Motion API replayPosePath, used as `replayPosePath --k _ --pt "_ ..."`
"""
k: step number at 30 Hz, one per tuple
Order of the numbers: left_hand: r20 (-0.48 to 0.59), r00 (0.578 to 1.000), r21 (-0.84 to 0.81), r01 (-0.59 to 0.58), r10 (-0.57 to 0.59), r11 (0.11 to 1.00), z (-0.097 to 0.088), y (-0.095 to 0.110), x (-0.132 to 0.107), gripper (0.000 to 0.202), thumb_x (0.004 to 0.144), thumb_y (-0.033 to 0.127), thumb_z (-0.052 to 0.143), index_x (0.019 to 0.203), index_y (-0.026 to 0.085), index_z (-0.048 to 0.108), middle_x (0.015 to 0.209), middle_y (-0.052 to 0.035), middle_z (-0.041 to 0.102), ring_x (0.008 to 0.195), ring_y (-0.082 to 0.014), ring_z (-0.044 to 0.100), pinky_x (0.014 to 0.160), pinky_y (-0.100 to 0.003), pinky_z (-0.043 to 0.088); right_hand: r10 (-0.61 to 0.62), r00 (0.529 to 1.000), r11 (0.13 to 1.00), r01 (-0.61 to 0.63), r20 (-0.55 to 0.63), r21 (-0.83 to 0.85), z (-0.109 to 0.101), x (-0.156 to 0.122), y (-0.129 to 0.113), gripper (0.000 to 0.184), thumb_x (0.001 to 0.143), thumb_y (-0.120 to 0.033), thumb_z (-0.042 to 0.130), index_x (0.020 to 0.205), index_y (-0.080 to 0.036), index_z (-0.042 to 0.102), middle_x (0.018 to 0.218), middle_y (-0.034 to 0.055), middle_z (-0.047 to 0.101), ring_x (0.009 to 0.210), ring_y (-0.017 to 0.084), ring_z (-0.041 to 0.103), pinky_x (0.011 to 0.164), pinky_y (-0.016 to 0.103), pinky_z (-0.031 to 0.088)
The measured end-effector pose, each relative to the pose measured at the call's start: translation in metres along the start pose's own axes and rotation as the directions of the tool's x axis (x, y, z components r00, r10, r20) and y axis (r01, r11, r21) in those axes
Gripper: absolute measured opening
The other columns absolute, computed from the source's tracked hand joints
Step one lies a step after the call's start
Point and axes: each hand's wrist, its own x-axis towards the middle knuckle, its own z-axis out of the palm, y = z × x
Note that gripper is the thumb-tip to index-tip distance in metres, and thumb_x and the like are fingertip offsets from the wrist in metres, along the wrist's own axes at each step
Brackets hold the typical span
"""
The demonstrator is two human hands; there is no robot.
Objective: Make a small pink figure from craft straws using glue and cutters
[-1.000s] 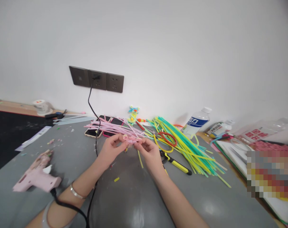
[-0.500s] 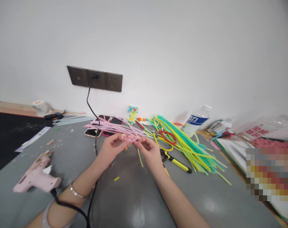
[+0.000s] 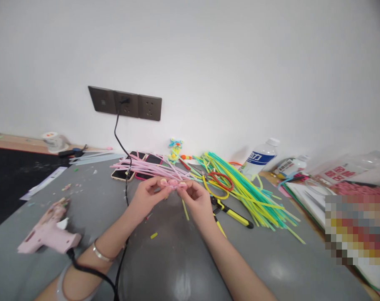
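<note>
Between my two hands is a small pink pipe-cleaner piece point(image 3: 173, 184), bow-like in outline with pale yellow spots at its ends. My left hand point(image 3: 150, 194) pinches its left side between thumb and fingers. On its right side, my right hand point(image 3: 194, 196) grips it the same way. Just behind my hands lies a bundle of pink pipe cleaners point(image 3: 149, 166). Red and yellow-handled scissors point(image 3: 219, 184) and yellow-and-black pliers point(image 3: 232, 214) rest to the right of my right hand. The fingertips partly cover the pink piece.
A pink glue gun point(image 3: 48, 238) lies at left, its black cord point(image 3: 126, 246) running past my left arm to a wall socket point(image 3: 125, 103). Green and yellow pipe cleaners point(image 3: 249, 192) spread at right before a bottle point(image 3: 262, 156). A small colourful figure point(image 3: 175, 149) stands by the wall.
The pink piece has turned slightly in my fingers, so its middle and both pale ends show more plainly. My hands have stayed in nearly the same place.
</note>
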Motion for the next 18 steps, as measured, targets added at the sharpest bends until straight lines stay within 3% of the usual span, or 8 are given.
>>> replayPosePath --k 18 --pt "0.017 0.999 0.008 -0.036 0.036 0.999 -0.0012 -0.0033 0.0004 0.015 0.076 0.029 0.074 0.072 0.017 0.067 0.097 -0.0070 0.076 0.094 -0.0228 0.068 0.084 -0.034 0.054 -0.006 1.000 1.000 0.006 0.003 -0.025 0.0006 -0.0007 -0.0010 0.027 0.072 -0.042 0.075 0.068 -0.020 0.058 0.073 0.0009 0.062 0.069 0.016 0.057 0.062 0.026 0.045"
